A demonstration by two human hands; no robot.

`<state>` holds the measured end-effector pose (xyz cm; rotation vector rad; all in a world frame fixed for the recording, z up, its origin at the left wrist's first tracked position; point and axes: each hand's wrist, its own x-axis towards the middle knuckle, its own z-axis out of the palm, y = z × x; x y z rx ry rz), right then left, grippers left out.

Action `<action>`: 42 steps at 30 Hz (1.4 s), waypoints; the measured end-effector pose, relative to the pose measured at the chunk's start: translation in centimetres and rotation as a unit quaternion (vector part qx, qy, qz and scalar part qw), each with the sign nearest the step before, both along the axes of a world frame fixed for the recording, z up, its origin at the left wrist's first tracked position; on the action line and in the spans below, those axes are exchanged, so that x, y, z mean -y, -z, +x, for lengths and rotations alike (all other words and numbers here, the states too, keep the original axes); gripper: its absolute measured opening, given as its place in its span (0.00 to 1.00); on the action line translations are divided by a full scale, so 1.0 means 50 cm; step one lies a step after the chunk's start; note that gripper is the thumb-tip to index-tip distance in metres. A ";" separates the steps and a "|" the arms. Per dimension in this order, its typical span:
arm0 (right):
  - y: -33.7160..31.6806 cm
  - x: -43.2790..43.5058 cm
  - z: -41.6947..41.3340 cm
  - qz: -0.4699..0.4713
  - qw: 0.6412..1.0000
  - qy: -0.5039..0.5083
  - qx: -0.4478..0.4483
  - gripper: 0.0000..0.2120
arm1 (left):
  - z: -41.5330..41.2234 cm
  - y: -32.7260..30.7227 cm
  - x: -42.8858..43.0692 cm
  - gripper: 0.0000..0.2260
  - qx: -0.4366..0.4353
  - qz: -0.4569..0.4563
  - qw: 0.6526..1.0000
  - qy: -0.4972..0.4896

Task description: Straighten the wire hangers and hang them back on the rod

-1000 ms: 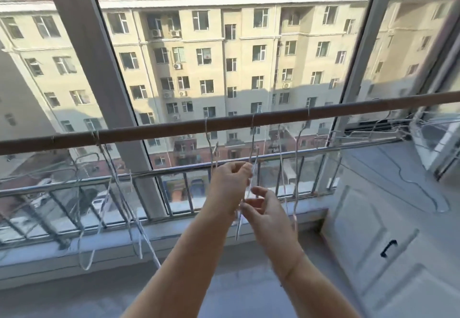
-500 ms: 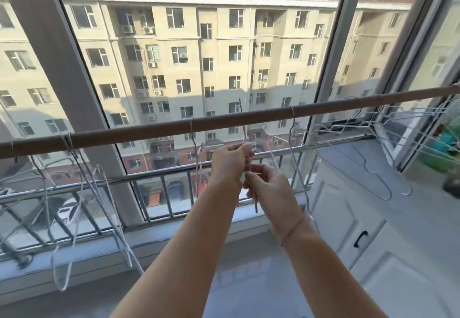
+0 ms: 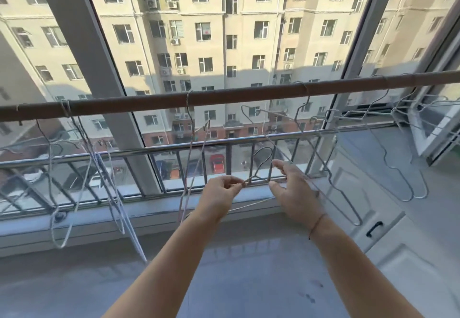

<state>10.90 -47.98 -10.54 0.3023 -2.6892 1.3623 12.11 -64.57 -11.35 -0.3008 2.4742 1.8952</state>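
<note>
A brown rod (image 3: 224, 96) runs across the window. My left hand (image 3: 219, 194) pinches the twisted neck of a thin wire hanger (image 3: 262, 154), whose hook points up and right, below the rod at railing height. My right hand (image 3: 295, 189) is just right of the hook, thumb and fingers spread apart; one fingertip is near the hook's end. A bent hanger (image 3: 189, 128) and another hanger (image 3: 302, 104) hang from the rod's middle. A tangled bunch of hangers (image 3: 82, 143) hangs at the left, and a further bunch (image 3: 398, 108) at the right.
A steel railing (image 3: 174, 149) stands behind the hands, in front of the window glass. White cabinet doors (image 3: 378, 220) with black handles fill the right side. An opened window sash (image 3: 433, 133) juts in at the far right. A grey sill (image 3: 149, 213) runs below the railing.
Both hands dropped from just under the rod to railing height and moved apart. The hanger's hook is now off the rod, and the right hand no longer grips it.
</note>
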 end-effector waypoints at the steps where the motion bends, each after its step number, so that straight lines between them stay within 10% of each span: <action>1: -0.002 -0.006 0.000 0.043 0.999 -0.025 0.003 0.20 | 0.007 0.005 0.007 0.06 -0.005 -0.014 1.000 0.014; 6: -0.018 -0.035 0.026 0.149 0.977 -0.131 0.079 0.09 | 0.034 0.005 0.022 0.06 -0.021 0.013 0.999 0.041; 12: -0.058 -0.055 0.092 -0.011 0.982 -0.127 0.139 0.08 | 0.080 -0.024 -0.034 0.07 -0.180 -0.173 0.960 -0.125; 24: -0.189 -0.045 0.104 -0.119 0.992 -0.044 -0.001 0.10 | 0.052 -0.184 -0.150 0.08 -0.161 0.099 0.982 0.003; 42: -0.168 -0.026 -0.006 -0.093 0.995 0.009 0.046 0.10 | -0.060 -0.175 -0.147 0.09 -0.070 0.080 0.993 -0.046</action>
